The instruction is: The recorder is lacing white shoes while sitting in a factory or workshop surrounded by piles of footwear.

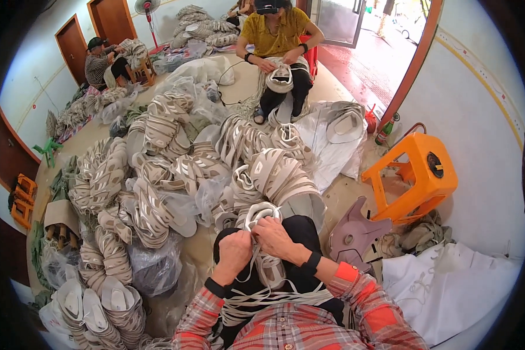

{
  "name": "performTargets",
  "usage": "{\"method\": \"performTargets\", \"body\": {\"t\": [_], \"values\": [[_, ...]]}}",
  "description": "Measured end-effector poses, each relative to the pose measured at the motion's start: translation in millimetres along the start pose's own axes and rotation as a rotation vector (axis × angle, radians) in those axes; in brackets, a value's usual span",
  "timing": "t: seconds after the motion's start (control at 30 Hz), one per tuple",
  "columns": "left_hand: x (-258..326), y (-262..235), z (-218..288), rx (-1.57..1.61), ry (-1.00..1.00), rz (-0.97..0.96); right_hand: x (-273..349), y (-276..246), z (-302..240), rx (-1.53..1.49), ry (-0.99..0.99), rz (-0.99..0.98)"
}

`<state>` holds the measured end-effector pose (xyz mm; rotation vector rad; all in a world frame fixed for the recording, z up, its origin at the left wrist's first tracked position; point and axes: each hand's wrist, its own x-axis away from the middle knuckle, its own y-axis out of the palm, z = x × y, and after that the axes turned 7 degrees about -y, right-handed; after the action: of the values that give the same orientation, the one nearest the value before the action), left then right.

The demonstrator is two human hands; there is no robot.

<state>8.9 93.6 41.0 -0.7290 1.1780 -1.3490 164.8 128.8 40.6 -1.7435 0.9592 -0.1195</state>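
Note:
A beige and white shoe upper (271, 269) rests on my lap between my knees, its padded collar pointing away from me. Both of my hands meet over its lacing area. My left hand (234, 254) is closed, its fingertips pinching a white shoelace (252, 269) at the left side. Curled over the top of the upper, my right hand (274, 238) pinches at the lace too; its fingertips are partly hidden. A loose end hangs below the hands. Many more white laces (274, 304) lie in a bundle across my lap.
Stacks of shoe uppers (286, 178) lie ahead and to the left, among plastic bags (154, 265). At the right stand an orange stool (417, 175), a mauve plastic piece (356, 230) and white sacking (449, 286). A person (277, 35) opposite handles another upper; another person (102, 61) sits far left.

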Motion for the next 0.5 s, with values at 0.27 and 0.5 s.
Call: {"method": "performTargets", "body": {"t": [0.27,0.5], "values": [[-2,4,-24,1.168,-0.565,-0.518,-12,6,13,-0.067,0.051,-0.185],[44,-33,-22,2.372,-0.302,-0.262,-2,-68,67,0.265,0.038,0.11]]}}
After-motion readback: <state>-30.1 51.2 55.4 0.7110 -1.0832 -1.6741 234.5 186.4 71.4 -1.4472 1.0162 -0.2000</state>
